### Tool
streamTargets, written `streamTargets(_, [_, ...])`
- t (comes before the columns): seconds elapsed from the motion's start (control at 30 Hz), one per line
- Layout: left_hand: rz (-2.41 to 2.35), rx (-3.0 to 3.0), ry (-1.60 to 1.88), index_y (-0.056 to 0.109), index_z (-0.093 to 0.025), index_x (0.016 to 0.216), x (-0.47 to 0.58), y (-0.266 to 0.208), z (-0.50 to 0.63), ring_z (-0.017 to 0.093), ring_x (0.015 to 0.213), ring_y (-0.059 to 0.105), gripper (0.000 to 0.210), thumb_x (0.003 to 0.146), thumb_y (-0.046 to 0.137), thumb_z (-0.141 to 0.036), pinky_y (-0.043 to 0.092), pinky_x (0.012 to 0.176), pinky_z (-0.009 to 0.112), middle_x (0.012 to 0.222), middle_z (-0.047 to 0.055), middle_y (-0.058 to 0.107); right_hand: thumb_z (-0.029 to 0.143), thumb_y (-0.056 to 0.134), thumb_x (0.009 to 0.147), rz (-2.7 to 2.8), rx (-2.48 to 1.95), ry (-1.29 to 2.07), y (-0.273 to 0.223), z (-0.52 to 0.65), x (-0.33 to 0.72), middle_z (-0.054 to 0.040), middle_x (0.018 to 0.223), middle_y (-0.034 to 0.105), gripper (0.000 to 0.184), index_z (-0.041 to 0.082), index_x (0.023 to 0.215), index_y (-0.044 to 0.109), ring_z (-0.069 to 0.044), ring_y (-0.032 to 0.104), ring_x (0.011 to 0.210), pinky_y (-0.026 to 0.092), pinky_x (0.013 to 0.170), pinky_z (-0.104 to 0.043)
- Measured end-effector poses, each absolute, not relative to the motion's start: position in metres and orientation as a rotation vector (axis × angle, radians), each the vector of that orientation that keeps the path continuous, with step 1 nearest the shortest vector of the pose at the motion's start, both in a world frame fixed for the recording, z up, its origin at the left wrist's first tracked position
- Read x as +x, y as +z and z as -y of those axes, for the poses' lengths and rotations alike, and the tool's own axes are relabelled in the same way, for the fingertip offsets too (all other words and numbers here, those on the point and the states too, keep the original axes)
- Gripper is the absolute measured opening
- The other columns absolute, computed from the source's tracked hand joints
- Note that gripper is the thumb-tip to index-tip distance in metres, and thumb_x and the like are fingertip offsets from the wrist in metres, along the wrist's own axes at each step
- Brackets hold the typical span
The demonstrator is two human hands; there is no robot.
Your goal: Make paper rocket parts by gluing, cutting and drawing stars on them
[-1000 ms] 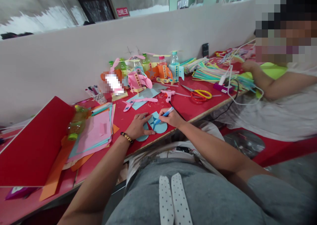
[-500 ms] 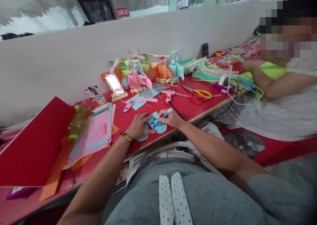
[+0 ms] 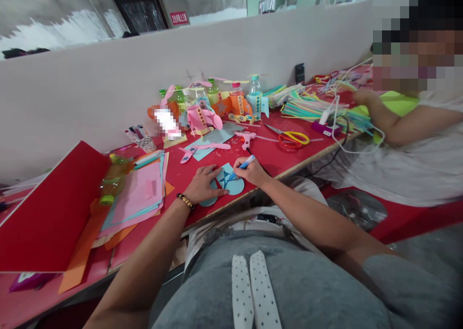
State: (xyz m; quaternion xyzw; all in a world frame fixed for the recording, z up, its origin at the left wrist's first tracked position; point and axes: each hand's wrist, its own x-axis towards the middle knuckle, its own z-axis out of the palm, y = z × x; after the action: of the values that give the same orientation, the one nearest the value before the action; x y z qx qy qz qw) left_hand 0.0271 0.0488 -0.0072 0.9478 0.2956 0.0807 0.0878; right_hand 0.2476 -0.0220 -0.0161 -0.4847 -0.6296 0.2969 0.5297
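My right hand (image 3: pixel 253 172) is closed around a blue marker (image 3: pixel 247 162), its tip down on a light blue paper cutout (image 3: pixel 236 187) with a rounded end. A dark blue star drawing (image 3: pixel 224 177) shows on that paper. My left hand (image 3: pixel 204 186), fingers spread, lies flat on the table and presses the cutout's left edge. Under its palm and thumb another light blue paper piece (image 3: pixel 210 201) is partly hidden. Just beyond the hands are a pink paper strip with stars (image 3: pixel 191 153) and a pink glue gun (image 3: pixel 246 139).
Scissors (image 3: pixel 292 138) lie to the right, near a purple power strip (image 3: pixel 327 128) and bundled straws (image 3: pixel 311 108). Decorated bottles (image 3: pixel 237 104) stand by the wall. Stacked paper (image 3: pixel 133 198), a bottle (image 3: pixel 110 182) and a red board (image 3: pixel 54 218) are left. A co-worker's arm (image 3: pixel 408 119) is at right.
My right hand and the marker have shifted slightly right and tilted lower over the cutout. More blue lines of the star show. My left hand stays in place.
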Motion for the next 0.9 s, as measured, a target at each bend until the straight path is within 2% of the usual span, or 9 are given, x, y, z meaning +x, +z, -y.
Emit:
streamTargets(0.43, [-0.907, 2.820, 0.204, 0.044, -0.019, 0.144, 0.0280, -0.0054, -0.0479, 0.035, 0.133, 0.035, 0.093, 0.071, 0.059, -0.075, 0.028, 0.111, 0.049, 0.147, 0.015, 0.040, 0.021, 0.060, 0.073, 1.542, -1.142, 0.713, -0.0160, 0.0220, 0.2471, 0.0023, 0.056, 0.059, 0.008, 0.016, 0.066, 0.060, -0.010, 0.053, 0.053, 0.039, 0.052, -0.020])
streamTargets(0.77, [-0.908, 2.809, 0.228, 0.044, -0.023, 0.144, 0.0271, -0.0068, -0.0485, 0.035, 0.133, 0.035, 0.090, 0.071, 0.061, -0.074, 0.029, 0.110, 0.050, 0.147, 0.013, 0.041, 0.021, 0.060, 0.073, 1.537, -1.145, 0.695, -0.0170, 0.0206, 0.2473, 0.0019, 0.056, 0.059, 0.009, 0.016, 0.066, 0.060, -0.010, 0.052, 0.053, 0.039, 0.052, -0.021])
streamTargets(0.9, [-0.897, 2.814, 0.222, 0.045, -0.021, 0.144, 0.0272, -0.0072, -0.0491, 0.036, 0.133, 0.035, 0.091, 0.071, 0.060, -0.074, 0.029, 0.111, 0.050, 0.147, 0.014, 0.041, 0.022, 0.061, 0.073, 1.560, -1.139, 0.705, -0.0162, 0.0215, 0.2463, 0.0016, 0.057, 0.060, 0.008, 0.016, 0.067, 0.062, -0.011, 0.053, 0.054, 0.039, 0.052, -0.021])
